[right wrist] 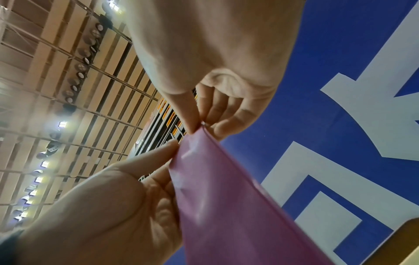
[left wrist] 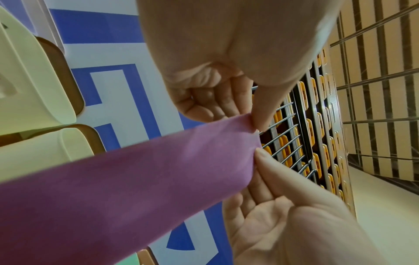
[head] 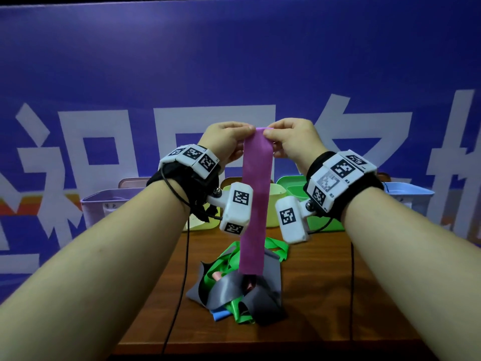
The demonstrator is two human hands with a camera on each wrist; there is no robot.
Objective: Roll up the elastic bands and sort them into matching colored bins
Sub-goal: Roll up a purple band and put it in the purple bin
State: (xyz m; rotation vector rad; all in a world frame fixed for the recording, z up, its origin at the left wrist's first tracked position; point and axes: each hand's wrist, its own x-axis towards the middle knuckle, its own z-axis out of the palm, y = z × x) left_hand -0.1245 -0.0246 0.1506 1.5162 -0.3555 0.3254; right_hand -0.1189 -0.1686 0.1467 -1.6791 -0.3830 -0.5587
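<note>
We pinch the top edge of the purple band [head: 255, 194] with both hands raised close together above the table: our left hand [head: 226, 142] grips its left corner between thumb and forefinger, our right hand [head: 291, 138] grips its right corner the same way. In the wrist views each thumb presses the edge against a curled forefinger. The band hangs straight down between our wrists, flat and unrolled, its lower end just above the pile of bands [head: 238, 290], a tangle of green, grey, blue and pink strips lying on the wooden table [head: 325, 295]. Beyond the pile, along the table's far edge, stand the bins: a lavender bin [head: 104, 204] at left, a yellow-green bin [head: 273, 201] behind the band, a green bin [head: 291, 186] and a pale blue bin [head: 411, 196] at right. A blue banner [head: 234, 61] with white characters fills the background.
</note>
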